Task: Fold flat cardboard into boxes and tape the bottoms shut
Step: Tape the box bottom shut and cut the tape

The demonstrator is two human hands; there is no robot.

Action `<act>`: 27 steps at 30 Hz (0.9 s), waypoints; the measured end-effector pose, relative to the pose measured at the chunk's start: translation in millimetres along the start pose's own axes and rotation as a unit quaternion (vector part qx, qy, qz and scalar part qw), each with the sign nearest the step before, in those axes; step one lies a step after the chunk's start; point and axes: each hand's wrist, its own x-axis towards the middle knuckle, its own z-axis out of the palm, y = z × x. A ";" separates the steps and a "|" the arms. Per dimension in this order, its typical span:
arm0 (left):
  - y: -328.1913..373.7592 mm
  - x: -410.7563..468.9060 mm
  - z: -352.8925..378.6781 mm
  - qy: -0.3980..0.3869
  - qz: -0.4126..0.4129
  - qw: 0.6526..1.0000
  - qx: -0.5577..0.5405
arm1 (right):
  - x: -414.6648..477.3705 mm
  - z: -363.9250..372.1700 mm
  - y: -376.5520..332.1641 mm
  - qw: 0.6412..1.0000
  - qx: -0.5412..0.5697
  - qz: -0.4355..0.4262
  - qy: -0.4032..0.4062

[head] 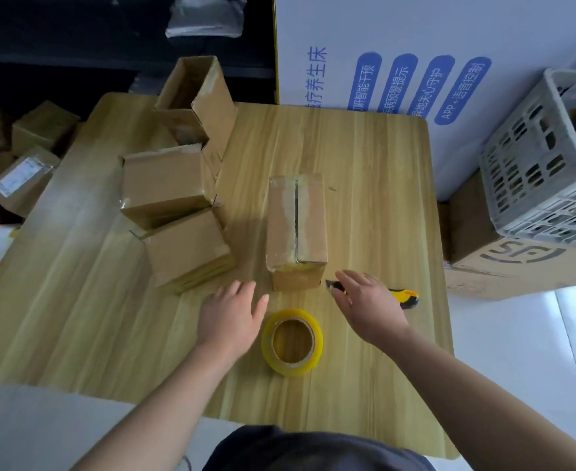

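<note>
- While both hands hang low over the wooden table, neither grips anything that shows.
- L hand: palm down, fingers straight & slightly spread, holding nothing. It sits just left of the tape roll, near the front-left corner of the taped box.
- R hand: palm down, fingers relaxed & fanned, over the mid part of the yellow/black utility knife. Knife tip pokes out left of the fingers, butt end out to the right. Can't tell if the hand actually touches it.
- Taped box: approx table centre, long side running away from the person, seam up w/ clear tape along it and over the near edge, just beyond both hands.
- Tape roll: yellowish, flat on the table btwn the two wrists, apart from the box.
- Left of centre: 3 more brown boxes in a row, touching. They are the near box, middle box and far box, the last w/ its open end showing.
- Off table, R side: grey plastic crate on a brown carton. A big white carton w/ blue print stands behind the table.
- L side, on the floor: heap of parcels.
</note>
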 end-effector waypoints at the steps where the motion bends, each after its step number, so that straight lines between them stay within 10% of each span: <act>1: -0.6 -7.6 8.7 -0.013 0.011 1.000 0.010 | -6.2 10.0 0.2 1.000 -0.011 -0.010 -0.011; 14: 7.5 -34.2 64.8 -0.268 0.080 0.960 -0.003 | -45.2 63.8 -0.9 0.983 -0.036 -0.075 -0.162; 27: -5.6 -32.6 45.5 -0.244 -0.071 0.827 -0.501 | -40.6 35.6 5.7 0.977 0.168 -0.040 -0.124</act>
